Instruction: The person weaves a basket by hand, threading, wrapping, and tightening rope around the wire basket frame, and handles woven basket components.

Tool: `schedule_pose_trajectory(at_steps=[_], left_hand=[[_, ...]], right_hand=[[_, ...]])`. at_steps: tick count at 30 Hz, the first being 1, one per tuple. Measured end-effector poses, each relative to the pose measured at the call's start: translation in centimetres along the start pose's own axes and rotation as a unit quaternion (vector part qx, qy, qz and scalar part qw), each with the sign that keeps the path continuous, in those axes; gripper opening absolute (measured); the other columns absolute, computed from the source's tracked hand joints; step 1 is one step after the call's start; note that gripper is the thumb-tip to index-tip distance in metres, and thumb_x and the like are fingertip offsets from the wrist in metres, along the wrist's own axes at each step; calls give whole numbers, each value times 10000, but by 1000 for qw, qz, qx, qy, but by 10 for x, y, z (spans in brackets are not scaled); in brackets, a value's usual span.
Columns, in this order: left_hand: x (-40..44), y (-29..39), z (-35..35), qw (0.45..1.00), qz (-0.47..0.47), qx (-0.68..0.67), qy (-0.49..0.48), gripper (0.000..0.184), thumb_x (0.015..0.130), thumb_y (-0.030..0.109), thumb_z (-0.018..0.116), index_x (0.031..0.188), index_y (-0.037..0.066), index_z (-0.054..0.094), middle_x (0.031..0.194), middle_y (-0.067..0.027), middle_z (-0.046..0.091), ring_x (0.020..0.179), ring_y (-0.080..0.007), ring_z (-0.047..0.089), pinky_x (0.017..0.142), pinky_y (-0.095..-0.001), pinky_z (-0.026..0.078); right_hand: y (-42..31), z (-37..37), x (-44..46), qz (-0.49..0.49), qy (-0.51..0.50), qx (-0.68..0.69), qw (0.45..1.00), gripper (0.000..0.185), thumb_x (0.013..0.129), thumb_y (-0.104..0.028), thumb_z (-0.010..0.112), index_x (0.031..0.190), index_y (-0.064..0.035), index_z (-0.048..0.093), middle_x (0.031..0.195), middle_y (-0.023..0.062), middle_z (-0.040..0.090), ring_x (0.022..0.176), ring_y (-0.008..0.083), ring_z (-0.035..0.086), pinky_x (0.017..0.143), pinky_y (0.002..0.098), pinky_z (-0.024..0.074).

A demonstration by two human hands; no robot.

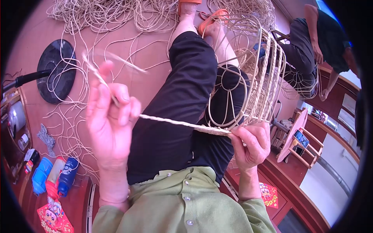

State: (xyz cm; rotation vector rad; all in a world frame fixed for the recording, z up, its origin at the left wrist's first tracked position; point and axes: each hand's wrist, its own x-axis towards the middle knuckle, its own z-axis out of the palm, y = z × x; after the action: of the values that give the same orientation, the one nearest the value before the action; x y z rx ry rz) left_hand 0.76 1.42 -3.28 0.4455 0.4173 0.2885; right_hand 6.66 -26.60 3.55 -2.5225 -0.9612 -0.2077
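My left hand point(110, 120) is raised to the left of my knees, its fingers closed on a pale twisted cord point(167, 120). The cord's loose end is blurred above the fingers. From that hand the cord runs fairly straight to a basket frame point(248, 81) on my lap. Its thin bent rods are partly wrapped with twisted cord along the right side. My right hand point(252, 143) pinches the basket's lower edge, where a short woven strip point(211, 130) meets the cord. What lies under the right fingertips is hidden.
Tangled cord point(116, 15) covers the far floor, with strands trailing left over a black round base point(56, 72). Blue bottles point(68, 176) stand at lower left. Another person point(307, 46) sits at right with a wire frame. A phone point(301, 138) rests on a wooden stool.
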Motion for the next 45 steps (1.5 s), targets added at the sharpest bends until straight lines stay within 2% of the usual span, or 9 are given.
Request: schedule_pose_trajectory(at_steps=[5, 8, 20, 25, 27, 31, 33, 40, 45], left_hand=[[-21, -29, 17, 933, -79, 344, -75, 208, 985, 0, 569, 1153, 38, 685, 852, -42, 667, 693, -55, 574, 608, -216, 440], [-18, -55, 26, 869, 21, 461, -180, 200, 807, -112, 719, 959, 9, 768, 926, -86, 687, 799, -155, 672, 726, -271, 520], [5, -80, 53, 819, 66, 486, -299, 182, 772, -86, 707, 884, 24, 615, 750, -77, 658, 660, -210, 676, 594, -335, 524], [16, -70, 56, 809, -71, 469, -347, 267, 814, -105, 617, 1049, 14, 573, 744, -114, 640, 641, -245, 681, 598, -339, 524], [19, -60, 58, 816, -153, 456, -320, 318, 809, -120, 603, 1095, 14, 573, 775, -123, 656, 670, -250, 692, 610, -343, 532], [-5, -76, 66, 813, 44, 508, -282, 362, 844, -142, 573, 1168, 17, 566, 804, -120, 666, 738, -234, 722, 663, -341, 574], [-12, -72, 70, 846, -18, 469, -253, 416, 834, -136, 619, 1215, 27, 582, 854, -103, 615, 744, -192, 691, 686, -327, 578], [1, -60, 53, 863, -59, 397, -308, 343, 800, -22, 779, 1117, 50, 672, 981, -40, 559, 816, -86, 579, 701, -233, 484], [-7, -67, 78, 885, -161, 391, -195, 289, 816, -24, 787, 1067, 44, 662, 948, -13, 557, 782, -47, 558, 685, -216, 474]], right_hand=[[8, 2, -4, -22, 20, 19, 999, 320, 638, -114, 898, 918, -111, 745, 811, -13, 627, 696, 189, 580, 632, 338, 420], [6, -3, 0, -23, -10, 15, 1000, 311, 650, -138, 898, 920, -113, 746, 818, -11, 627, 694, 193, 580, 637, 334, 429], [-9, -32, 46, 141, -309, 17, 940, 234, 871, -37, 728, 1105, -36, 715, 561, 79, 550, 474, 253, 584, 497, 397, 429], [8, -40, 74, 153, -476, 94, 861, 260, 931, -69, 627, 1182, -49, 692, 510, 118, 536, 458, 304, 596, 482, 419, 464], [2, -39, 79, 199, -479, 113, 847, 249, 936, -61, 607, 1166, -47, 699, 524, 120, 557, 465, 295, 613, 487, 409, 476], [-1, -39, 83, 264, -465, 139, 834, 224, 953, -39, 566, 1115, -38, 719, 539, 95, 583, 476, 225, 644, 494, 360, 498], [-4, -38, 84, 298, -449, 155, 828, 211, 953, -32, 587, 1115, -43, 722, 542, 76, 583, 481, 183, 645, 491, 335, 502], [1, -30, 62, 184, -371, 136, 900, 139, 923, -29, 651, 1037, -72, 716, 570, 80, 594, 494, 248, 640, 481, 367, 497], [4, -29, 54, 135, -360, 103, 917, 54, 896, -64, 684, 945, -85, 680, 553, 103, 561, 494, 310, 621, 482, 411, 488]])
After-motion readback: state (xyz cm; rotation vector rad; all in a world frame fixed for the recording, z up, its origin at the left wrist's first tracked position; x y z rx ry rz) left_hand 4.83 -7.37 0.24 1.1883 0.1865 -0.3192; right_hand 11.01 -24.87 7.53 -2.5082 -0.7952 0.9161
